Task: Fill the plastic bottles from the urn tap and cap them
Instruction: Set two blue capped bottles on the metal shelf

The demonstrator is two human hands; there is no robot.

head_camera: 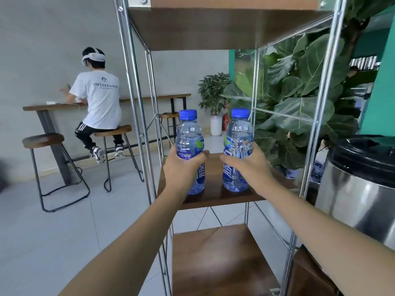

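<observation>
The left hand grips the left bottle and the right hand grips the right bottle, fingers wrapped around each. Both stand capped on the shelf, their fill level unclear. The urn stands apart, so filling probably remains.

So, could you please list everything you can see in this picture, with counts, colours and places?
bottles: two, clear blue with blue caps, upright on the middle shelf
shelf rack: one, chrome frame with brown boards, centre
urn: one, steel with black lid, right edge
plants: two, green, behind the rack
stools: three, brown seats, left
seated person: one, white shirt, at the wall counter
left hand: grips the left bottle
right hand: grips the right bottle
</observation>
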